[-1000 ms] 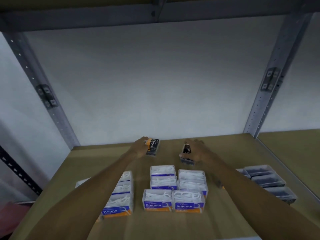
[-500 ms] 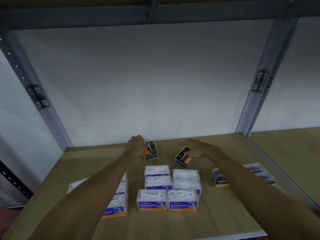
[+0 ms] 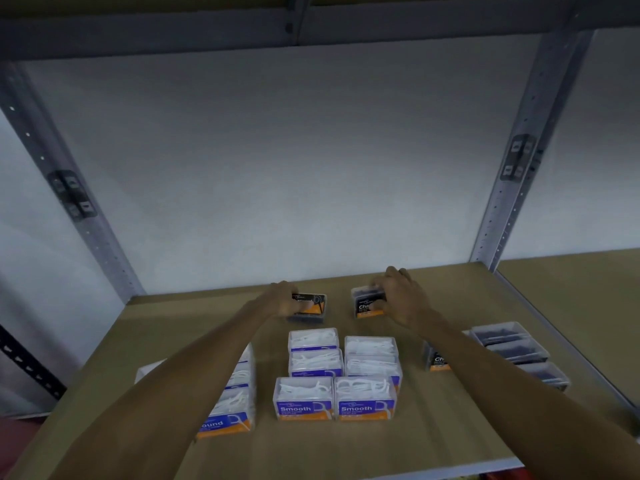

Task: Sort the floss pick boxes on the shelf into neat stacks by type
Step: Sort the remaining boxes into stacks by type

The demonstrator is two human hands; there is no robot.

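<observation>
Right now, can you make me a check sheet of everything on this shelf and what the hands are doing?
Surface: brown shelf board, bare along the front.
Job's things: Smooth boxes in two neat columns at the middle; Round boxes to their left, partly hidden by the arm; charcoal boxes grouped at right; two loose charcoal boxes near the back.
Clutter: nothing seen.
Grips: left hand closed on the left black box; right hand closed on the right black box, label facing front.
Cables: nothing seen.
Surroundings: white back wall, grey metal uprights, another shelf board above.
</observation>
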